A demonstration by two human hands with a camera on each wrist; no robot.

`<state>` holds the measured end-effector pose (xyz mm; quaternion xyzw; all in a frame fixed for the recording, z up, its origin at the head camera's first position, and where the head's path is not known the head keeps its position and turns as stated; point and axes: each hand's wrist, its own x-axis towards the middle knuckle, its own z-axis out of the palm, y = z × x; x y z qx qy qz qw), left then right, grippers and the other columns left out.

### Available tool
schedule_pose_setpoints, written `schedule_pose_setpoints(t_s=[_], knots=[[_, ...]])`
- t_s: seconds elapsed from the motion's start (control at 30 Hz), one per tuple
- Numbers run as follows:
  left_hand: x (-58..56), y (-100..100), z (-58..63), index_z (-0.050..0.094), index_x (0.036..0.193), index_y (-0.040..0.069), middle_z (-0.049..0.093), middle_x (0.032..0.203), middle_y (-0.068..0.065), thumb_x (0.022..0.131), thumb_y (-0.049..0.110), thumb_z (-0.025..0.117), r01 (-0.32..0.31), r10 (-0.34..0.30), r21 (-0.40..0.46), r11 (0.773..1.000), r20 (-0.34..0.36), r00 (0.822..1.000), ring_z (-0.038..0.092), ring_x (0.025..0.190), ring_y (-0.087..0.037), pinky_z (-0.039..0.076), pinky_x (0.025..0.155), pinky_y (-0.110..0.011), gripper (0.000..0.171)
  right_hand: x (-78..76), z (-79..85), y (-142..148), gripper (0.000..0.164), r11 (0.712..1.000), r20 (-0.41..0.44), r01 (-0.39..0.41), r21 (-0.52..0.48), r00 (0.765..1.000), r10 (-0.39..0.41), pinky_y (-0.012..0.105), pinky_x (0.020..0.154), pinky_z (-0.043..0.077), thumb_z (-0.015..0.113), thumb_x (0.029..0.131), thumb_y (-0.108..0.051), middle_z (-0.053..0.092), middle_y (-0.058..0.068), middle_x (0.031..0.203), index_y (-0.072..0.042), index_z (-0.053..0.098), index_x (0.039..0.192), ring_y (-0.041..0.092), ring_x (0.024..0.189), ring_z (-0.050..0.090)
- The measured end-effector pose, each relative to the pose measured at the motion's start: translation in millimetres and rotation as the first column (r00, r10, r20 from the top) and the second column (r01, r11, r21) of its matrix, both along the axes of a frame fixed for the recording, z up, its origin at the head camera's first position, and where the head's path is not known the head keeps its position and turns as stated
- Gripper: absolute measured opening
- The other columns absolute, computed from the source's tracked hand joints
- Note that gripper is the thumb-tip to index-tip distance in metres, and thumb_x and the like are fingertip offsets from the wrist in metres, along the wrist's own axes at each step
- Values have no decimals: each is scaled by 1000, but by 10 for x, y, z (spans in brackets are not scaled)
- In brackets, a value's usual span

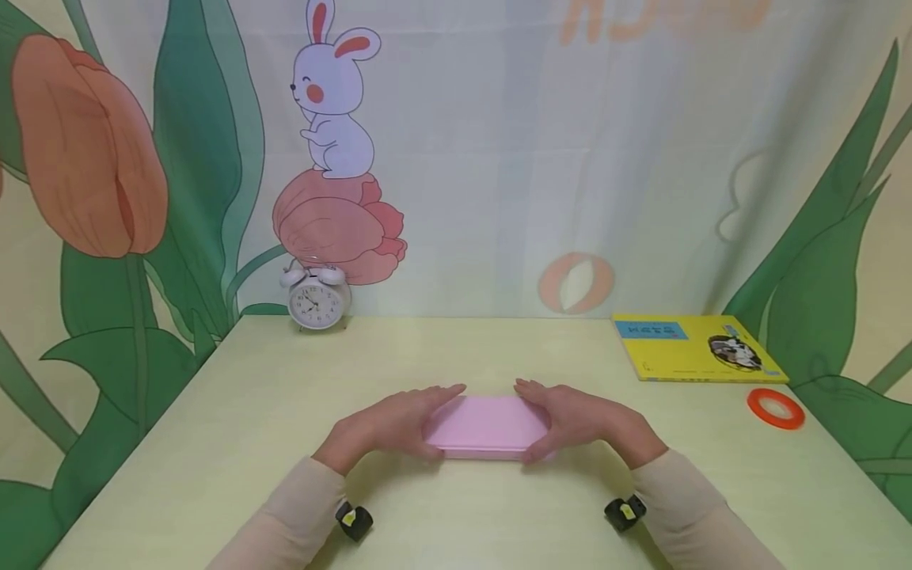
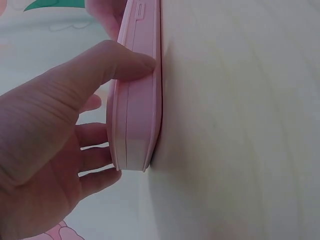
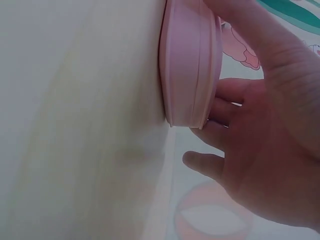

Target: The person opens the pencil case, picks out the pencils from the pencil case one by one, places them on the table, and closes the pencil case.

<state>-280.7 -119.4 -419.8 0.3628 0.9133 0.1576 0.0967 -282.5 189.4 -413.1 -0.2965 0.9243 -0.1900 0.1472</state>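
Note:
A flat pink case [image 1: 488,423] with rounded corners lies level at the tabletop, between both hands. My left hand [image 1: 399,421] grips its left end, thumb against the near side and fingers at the far side. In the left wrist view, that thumb presses the side wall of the case [image 2: 136,107], where a seam and a small latch show. The right end is gripped by my right hand [image 1: 580,418], its thumb at the front and its fingers behind. From the right wrist, some fingers of the right hand [image 3: 270,135] touch the rounded end of the case [image 3: 187,70].
On the pale table [image 1: 456,514], a white alarm clock [image 1: 317,301] stands at the back left. A yellow book [image 1: 694,348] lies at the back right, with an orange-red ring [image 1: 775,408] in front of it. A printed curtain [image 1: 484,158] hangs behind.

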Motion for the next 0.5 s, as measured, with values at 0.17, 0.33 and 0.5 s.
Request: schedule_pose_setpoints(t_s=[0.17,0.33,0.5], knots=[[38,28,19,28,159,17,41,155,-6,78,30,83,13,-13,-6,1000,-12,1000,39,141,-25,32,112,-43,99,1,1,-12,112,1000,14,-3,2,1000,3,47,115,26,87,70,-52,30,13,160,-1,34,154,32,146,30],[53,52,33,25,160,17,41,155,-5,78,28,83,30,-30,-10,999,-25,999,41,140,-23,33,112,-41,101,-17,-3,-12,113,1000,24,16,20,1000,-16,47,115,27,87,70,-54,30,10,161,-4,33,156,31,146,29],[56,66,24,24,160,16,40,156,-6,78,27,83,28,-28,-12,1000,-17,999,39,141,-26,32,113,-42,102,-42,-19,-10,112,1000,19,13,16,1000,-13,47,115,27,88,70,-53,31,10,160,-4,34,155,30,146,30]])
